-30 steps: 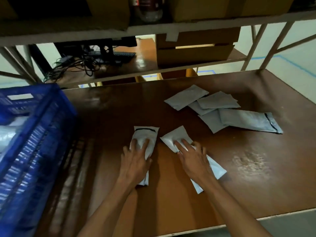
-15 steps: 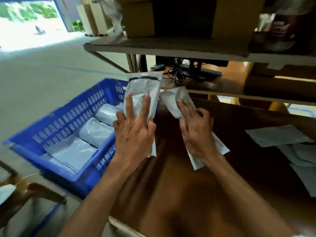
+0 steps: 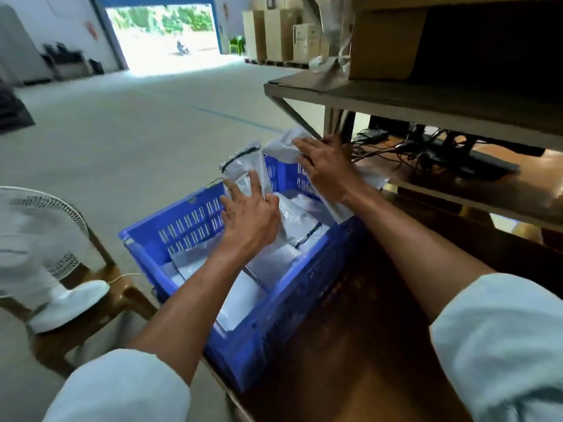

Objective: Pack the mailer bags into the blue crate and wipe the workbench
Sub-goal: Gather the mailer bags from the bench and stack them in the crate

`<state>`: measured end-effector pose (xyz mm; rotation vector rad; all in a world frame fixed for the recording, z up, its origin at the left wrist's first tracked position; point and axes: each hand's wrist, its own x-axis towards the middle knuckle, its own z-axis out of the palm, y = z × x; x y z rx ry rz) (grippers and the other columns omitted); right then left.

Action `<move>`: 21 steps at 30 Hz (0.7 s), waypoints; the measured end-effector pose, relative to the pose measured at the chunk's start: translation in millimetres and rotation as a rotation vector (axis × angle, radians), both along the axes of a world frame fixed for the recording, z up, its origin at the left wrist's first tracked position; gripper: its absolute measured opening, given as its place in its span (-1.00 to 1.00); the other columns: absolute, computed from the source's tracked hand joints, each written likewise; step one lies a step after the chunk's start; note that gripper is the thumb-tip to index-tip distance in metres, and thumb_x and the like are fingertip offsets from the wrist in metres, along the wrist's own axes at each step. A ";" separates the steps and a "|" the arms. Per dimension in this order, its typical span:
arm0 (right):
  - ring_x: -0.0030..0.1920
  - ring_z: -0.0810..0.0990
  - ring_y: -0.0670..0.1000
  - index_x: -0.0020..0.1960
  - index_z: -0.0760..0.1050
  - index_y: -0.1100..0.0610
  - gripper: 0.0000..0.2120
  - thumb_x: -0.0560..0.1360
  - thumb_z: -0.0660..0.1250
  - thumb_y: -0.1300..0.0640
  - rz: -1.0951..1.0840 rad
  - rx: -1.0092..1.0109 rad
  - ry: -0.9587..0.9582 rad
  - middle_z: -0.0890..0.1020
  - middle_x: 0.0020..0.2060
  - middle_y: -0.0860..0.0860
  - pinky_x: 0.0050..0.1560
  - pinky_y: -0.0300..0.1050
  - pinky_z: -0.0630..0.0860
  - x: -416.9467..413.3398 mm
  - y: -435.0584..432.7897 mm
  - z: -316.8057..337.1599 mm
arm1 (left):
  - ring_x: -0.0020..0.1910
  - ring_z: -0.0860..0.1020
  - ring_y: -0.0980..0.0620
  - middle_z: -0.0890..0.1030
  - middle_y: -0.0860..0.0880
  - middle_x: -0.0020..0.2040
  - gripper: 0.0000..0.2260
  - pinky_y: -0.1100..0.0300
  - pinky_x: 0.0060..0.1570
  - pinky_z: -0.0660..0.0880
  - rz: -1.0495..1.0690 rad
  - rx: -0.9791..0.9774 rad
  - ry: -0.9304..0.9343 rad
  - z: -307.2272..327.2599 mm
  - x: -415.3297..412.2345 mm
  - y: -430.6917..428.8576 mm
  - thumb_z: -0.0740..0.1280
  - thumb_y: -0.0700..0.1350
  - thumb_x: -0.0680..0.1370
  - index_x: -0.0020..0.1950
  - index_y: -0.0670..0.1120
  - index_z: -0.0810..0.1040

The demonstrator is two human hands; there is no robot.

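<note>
From the head camera, the slotted blue plastic crate (image 3: 195, 220) sits at the left end of the dark brown wooden workbench (image 3: 350, 354), directly below and in front of both hands, its long axis running from near-right to far-left across the view. Inside it lie several flat grey plastic mailer bags (image 3: 292, 226), overlapping one another.

The left hand (image 3: 248, 220) is over the middle of the crate, closed on a grey mailer bag with a black seal strip (image 3: 243, 169); the bag stands nearly upright, its sealed end pointing up and away, its lower part hidden behind the palm. The right hand (image 3: 327, 169) is over the crate's far right corner, fingers spread flat across a second, crumpled grey mailer bag (image 3: 281, 147) that slopes from above the far rim down toward the near right rim. How the thumb grips beneath, I cannot tell.

The left hand is the nearer to the packed bags and is well inside the rim, so its bag probably needs only lowering and laying flat along the crate's length. The right bag overhangs the rim and likely needs drawing inward first. No cloth for wiping is visible here.
</note>
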<state>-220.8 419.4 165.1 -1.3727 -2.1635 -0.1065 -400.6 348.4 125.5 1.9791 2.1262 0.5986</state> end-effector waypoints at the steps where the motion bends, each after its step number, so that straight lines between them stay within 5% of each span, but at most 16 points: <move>1: 0.36 0.38 0.13 0.50 0.36 -0.02 -0.56 0.67 0.03 -0.02 0.005 -0.033 -0.002 0.46 0.45 -0.04 0.34 0.14 0.27 -0.2 16.9 -3.4 | 0.47 -0.04 -0.64 -0.08 -0.27 0.64 -0.41 -0.55 0.27 0.22 -0.001 -0.048 0.024 -1.8 4.0 9.0 -0.18 0.12 0.60 0.47 -0.17 0.30; 4: 0.22 0.42 0.14 0.44 0.44 -0.03 -0.59 0.64 0.07 0.00 -0.013 -0.086 -0.006 0.55 0.37 -0.05 0.27 0.22 0.33 0.0 58.9 -15.8 | 0.47 0.03 -0.65 -0.05 -0.33 0.61 -0.54 -0.49 0.32 0.25 0.033 -0.098 0.027 -3.1 12.6 33.0 0.04 0.02 0.69 0.54 -0.17 0.25; 7: 0.15 0.50 0.21 0.34 0.52 -0.01 -0.58 0.59 0.06 -0.02 -0.042 -0.115 -0.101 0.63 0.25 0.00 0.23 0.22 0.39 -3.5 91.1 -36.1 | 0.46 0.01 -0.67 -0.11 -0.34 0.62 -0.52 -0.47 0.28 0.34 -0.024 -0.154 0.103 -23.1 18.7 57.7 0.05 0.04 0.70 0.52 -0.22 0.26; 11: 0.35 0.42 0.27 0.36 0.49 0.01 -0.64 0.63 0.11 0.03 -0.011 -0.291 -0.263 0.53 0.37 0.07 0.29 0.30 0.41 -6.8 120.2 -73.1 | 0.46 -0.04 -0.68 -0.17 -0.39 0.61 -0.40 -0.41 0.12 0.47 -0.078 -0.264 0.215 -47.1 31.8 81.0 0.03 0.13 0.65 0.59 -0.21 0.16; 13: 0.39 0.40 0.27 0.38 0.46 -0.01 -0.66 0.64 0.13 0.05 -0.008 -0.386 -0.329 0.51 0.37 0.08 0.32 0.30 0.38 -7.9 130.8 -88.3 | 0.47 -0.15 -0.67 -0.13 -0.42 0.60 -0.41 -0.47 0.23 0.36 -0.135 -0.332 0.226 -61.6 37.4 89.1 0.06 0.11 0.65 0.58 -0.22 0.19; 15: 0.27 0.53 0.22 0.27 0.51 -0.01 -0.71 0.64 0.19 -0.09 0.017 -0.502 -0.474 0.57 0.25 0.10 0.24 0.15 0.46 -1.1 132.8 -101.0 | 0.53 -0.03 -0.57 -0.10 -0.50 0.56 -0.31 -0.40 0.39 0.22 -0.092 -0.400 0.158 -66.9 37.3 93.9 0.09 0.20 0.65 0.61 -0.25 0.10; 17: 0.20 0.61 0.10 0.23 0.55 -0.08 -0.54 0.46 0.35 -0.33 0.057 -0.549 -0.502 0.59 0.28 0.09 0.21 0.00 0.53 9.7 142.9 -123.7 | 0.52 0.16 -0.47 -0.05 -0.50 0.56 -0.20 -0.27 0.39 0.29 -0.051 -0.431 0.115 -65.5 35.4 96.0 0.11 0.31 0.62 0.64 -0.21 0.01; 21: 0.48 0.32 0.16 0.55 0.11 -0.26 -0.28 0.40 0.09 -0.30 -0.042 -0.975 -0.576 0.20 0.58 -0.06 0.47 0.22 0.25 12.3 159.4 -138.5 | 0.51 0.16 -0.41 -0.03 -0.40 0.60 -0.13 -0.21 0.29 0.35 -0.005 -0.427 0.287 -58.0 34.8 91.0 0.03 0.46 0.56 0.67 -0.05 -0.10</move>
